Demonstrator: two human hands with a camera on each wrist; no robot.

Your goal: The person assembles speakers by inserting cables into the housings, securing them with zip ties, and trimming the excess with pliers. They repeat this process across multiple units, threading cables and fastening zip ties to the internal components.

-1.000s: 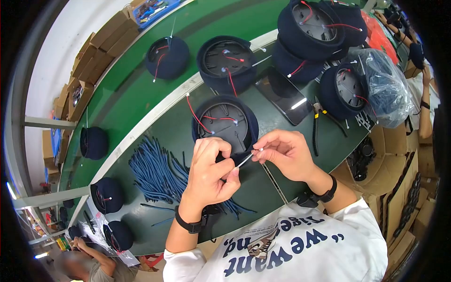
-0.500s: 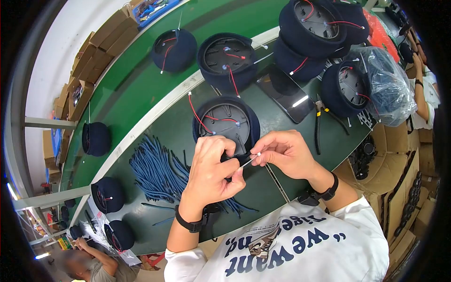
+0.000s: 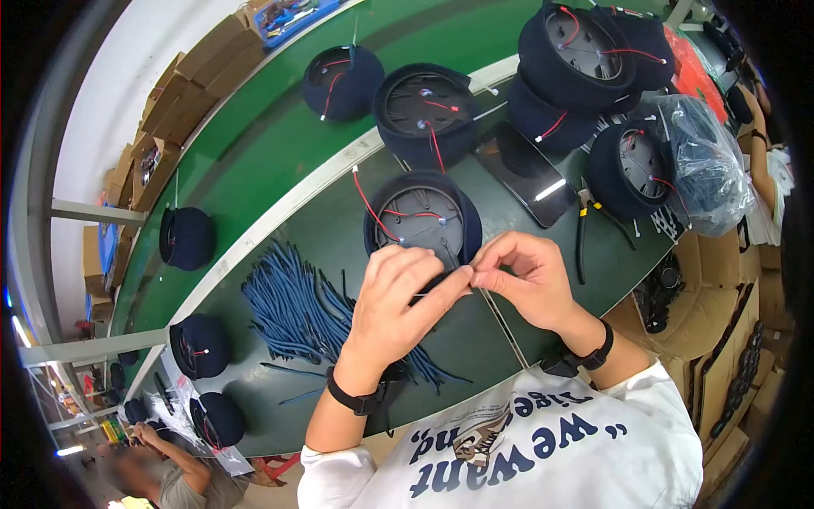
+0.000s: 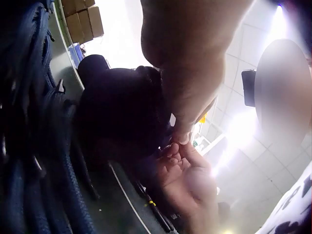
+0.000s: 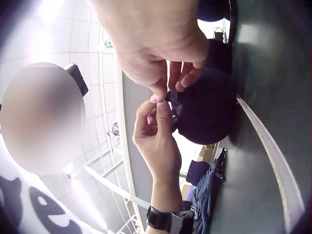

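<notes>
A navy fabric-covered round shell (image 3: 475,222) lies in front of me, its black plastic inside facing up with red wires ending in white plugs. At its near rim my two hands meet fingertip to fingertip. My left hand (image 3: 392,299) pinches a thin white cable tie (image 3: 417,298), mostly hidden behind the fingers. The right hand (image 3: 532,284) pinches the tie's other end between thumb and forefinger. In the right wrist view the left hand (image 5: 158,141) comes from below, thumb against the right hand's (image 5: 161,53) fingertips, close beside the dark shell (image 5: 207,109).
Left of the shell lies a heap of blue cords (image 3: 292,305). To the right are a black tablet-like slab (image 3: 521,174), yellow-marked pliers (image 3: 583,225) and a stack of shells (image 3: 543,64). More shells (image 3: 343,83) sit on the green belt (image 3: 246,161).
The left hand's forefinger has straightened and moved right to meet the right hand's fingertips, covering the tie's white head. The right hand keeps its pinch. The view has shifted slightly.
</notes>
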